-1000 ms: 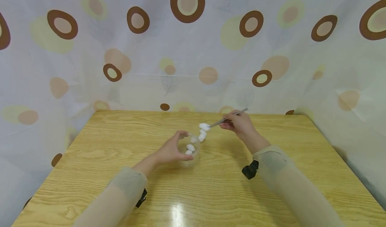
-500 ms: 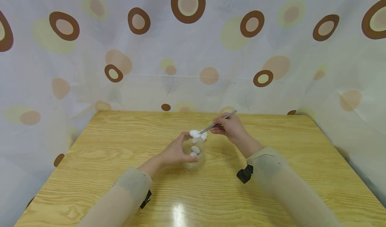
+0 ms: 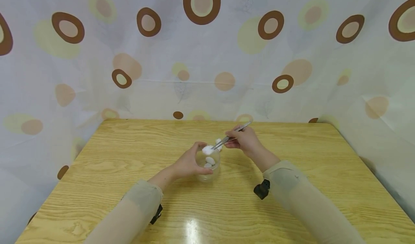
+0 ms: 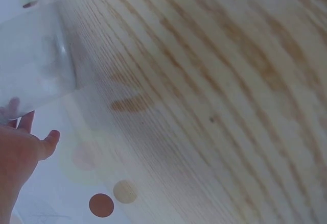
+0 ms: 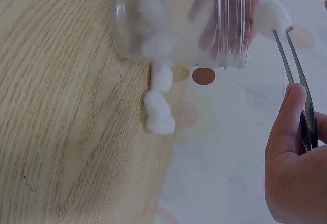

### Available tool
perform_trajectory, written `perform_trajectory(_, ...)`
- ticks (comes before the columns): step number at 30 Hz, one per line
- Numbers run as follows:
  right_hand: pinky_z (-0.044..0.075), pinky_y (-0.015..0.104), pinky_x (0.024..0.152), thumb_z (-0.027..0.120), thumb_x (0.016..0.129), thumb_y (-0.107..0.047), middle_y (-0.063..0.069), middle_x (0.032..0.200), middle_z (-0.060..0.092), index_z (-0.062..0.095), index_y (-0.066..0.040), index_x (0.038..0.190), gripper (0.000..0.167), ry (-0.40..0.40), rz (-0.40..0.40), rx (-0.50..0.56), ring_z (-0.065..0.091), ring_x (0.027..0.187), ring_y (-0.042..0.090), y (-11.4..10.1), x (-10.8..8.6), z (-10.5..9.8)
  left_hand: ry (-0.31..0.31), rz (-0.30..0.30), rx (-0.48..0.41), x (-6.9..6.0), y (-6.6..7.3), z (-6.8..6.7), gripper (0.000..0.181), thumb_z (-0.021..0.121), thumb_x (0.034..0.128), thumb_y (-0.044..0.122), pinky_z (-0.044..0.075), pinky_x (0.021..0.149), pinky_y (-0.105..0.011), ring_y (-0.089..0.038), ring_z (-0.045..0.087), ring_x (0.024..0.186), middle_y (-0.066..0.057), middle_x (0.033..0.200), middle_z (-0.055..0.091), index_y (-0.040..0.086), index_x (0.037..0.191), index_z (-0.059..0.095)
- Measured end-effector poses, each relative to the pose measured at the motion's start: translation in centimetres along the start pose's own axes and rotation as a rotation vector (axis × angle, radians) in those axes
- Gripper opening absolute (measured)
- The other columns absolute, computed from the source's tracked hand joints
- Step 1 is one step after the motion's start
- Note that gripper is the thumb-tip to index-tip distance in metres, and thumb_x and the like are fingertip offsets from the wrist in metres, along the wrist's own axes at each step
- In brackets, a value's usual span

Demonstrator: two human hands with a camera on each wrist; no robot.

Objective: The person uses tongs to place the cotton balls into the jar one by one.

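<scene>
My left hand [image 3: 188,163] grips a clear plastic jar [image 3: 205,178] from its left side, thumb toward me. Inside lie a few cotton balls [image 3: 210,161]. My right hand [image 3: 244,140] pinches metal tweezers [image 3: 228,137]. At the tips of the tweezers is another cotton ball [image 3: 208,150], over the jar's mouth. In the right wrist view, this cotton ball [image 5: 272,17] stands just outside the rim, with the tweezers' legs [image 5: 308,106] slightly apart behind it. The left wrist view catches only part of the jar [image 4: 33,55] and some fingers [image 4: 48,145].
Several more cotton balls [image 5: 159,113] lie on the wooden table [image 3: 129,139] behind the jar, partly hidden by it in the head view. A patterned curtain [image 3: 207,57] hangs along the table's back and sides.
My right hand has carried the tweezers and a cotton ball left and toward me, from behind the jar to above its mouth. My left hand and the jar have shifted slightly right.
</scene>
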State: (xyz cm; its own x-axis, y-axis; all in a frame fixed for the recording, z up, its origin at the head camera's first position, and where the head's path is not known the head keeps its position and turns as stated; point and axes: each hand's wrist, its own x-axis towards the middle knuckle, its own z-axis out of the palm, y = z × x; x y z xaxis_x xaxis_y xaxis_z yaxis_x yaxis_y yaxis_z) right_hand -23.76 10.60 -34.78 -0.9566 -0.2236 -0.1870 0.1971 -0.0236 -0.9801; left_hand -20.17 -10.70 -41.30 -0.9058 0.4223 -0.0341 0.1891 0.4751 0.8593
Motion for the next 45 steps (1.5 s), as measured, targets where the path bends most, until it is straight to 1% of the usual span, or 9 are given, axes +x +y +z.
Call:
perform_trajectory(3,0.055,0.02,0.057,0.053,0.093,-0.004,0.0,0.064,0.062,0.049,-0.004,0.084,0.01,-0.001,0.005,-0.012,0.064,0.053,0.008,0.1,0.2,0.0,0.001,-0.002,0.005,0.0,0.0,0.0,0.088,0.081,0.0725,0.023,0.026,0.111,-0.052,-0.031,0.024,0.141,-0.007,0.15,0.032,0.012,0.142,0.027)
perform_trajectory(10,0.054,0.021,0.057,0.051,0.094,-0.005,0.0,0.065,0.062,0.049,-0.004,0.086,0.009,0.045,0.002,-0.001,0.064,0.053,0.008,-0.1,0.0,-0.4,0.013,-0.009,-0.013,0.1,0.0,0.1,0.089,0.083,0.0697,0.023,0.038,0.103,-0.044,-0.027,0.032,0.137,-0.006,0.148,0.034,0.012,0.14,0.03)
perform_trajectory(16,0.055,0.021,0.057,0.052,0.094,-0.005,-0.001,0.065,0.063,0.043,-0.006,0.084,0.013,0.114,0.017,0.046,0.065,0.053,0.009,0.1,0.5,-1.1,0.018,-0.012,0.012,0.0,-0.1,0.0,0.09,0.083,0.0695,0.025,0.039,0.103,-0.045,-0.029,0.031,0.138,-0.006,0.148,0.035,0.013,0.141,0.029)
perform_trajectory(20,0.054,0.02,0.056,0.053,0.093,-0.005,-0.001,0.063,0.063,0.043,-0.005,0.084,0.013,0.146,0.0,0.051,0.065,0.052,0.008,0.7,1.0,-1.9,0.026,-0.017,0.037,-0.3,-0.1,-0.2,0.09,0.083,0.0692,0.025,0.037,0.104,-0.046,-0.029,0.031,0.138,-0.006,0.148,0.035,0.014,0.141,0.029)
perform_trajectory(23,0.054,0.02,0.056,0.054,0.093,-0.006,-0.001,0.062,0.063,0.047,-0.004,0.086,0.01,0.175,-0.004,0.023,0.065,0.051,0.007,1.3,1.3,-2.5,0.03,-0.017,0.046,-0.4,-0.1,-0.4,0.09,0.083,0.0694,0.025,0.038,0.104,-0.046,-0.029,0.031,0.138,-0.006,0.148,0.035,0.014,0.141,0.03)
perform_trajectory(31,0.055,0.021,0.057,0.058,0.092,-0.011,-0.001,0.066,0.062,0.05,-0.003,0.093,0.011,0.277,0.054,-0.066,0.064,0.051,0.007,2.9,2.1,-3.2,0.019,-0.03,0.04,-0.7,-0.2,-0.8,0.09,0.082,0.0703,0.025,0.037,0.105,-0.046,-0.03,0.03,0.139,-0.005,0.149,0.033,0.014,0.142,0.029)
perform_trajectory(35,0.054,0.02,0.056,0.058,0.092,-0.011,0.0,0.066,0.062,0.052,0.0,0.098,0.015,0.313,0.045,-0.104,0.063,0.05,0.006,3.9,2.6,-3.1,0.012,-0.036,0.033,-0.6,-0.4,-0.9,0.09,0.082,0.0704,0.025,0.036,0.106,-0.047,-0.029,0.028,0.14,-0.005,0.149,0.033,0.014,0.142,0.028)
perform_trajectory(41,0.054,0.019,0.056,0.058,0.092,-0.012,0.001,0.068,0.062,0.052,0.003,0.102,0.019,0.351,0.021,-0.12,0.062,0.051,0.004,4.9,3.4,-2.9,0.026,-0.027,0.014,-0.5,-0.8,-1.4,0.09,0.082,0.0711,0.025,0.03,0.11,-0.049,-0.028,0.023,0.142,-0.004,0.15,0.032,0.014,0.142,0.028)
perform_trajectory(45,0.055,0.02,0.057,0.058,0.092,-0.012,0.003,0.072,0.062,0.052,0.005,0.105,0.022,0.369,0.015,-0.145,0.062,0.052,0.004,5.2,3.7,-2.4,0.025,-0.028,0.008,-0.4,-0.9,-1.6,0.092,0.082,0.0712,0.025,0.03,0.109,-0.05,-0.028,0.022,0.143,-0.004,0.15,0.032,0.013,0.143,0.026)
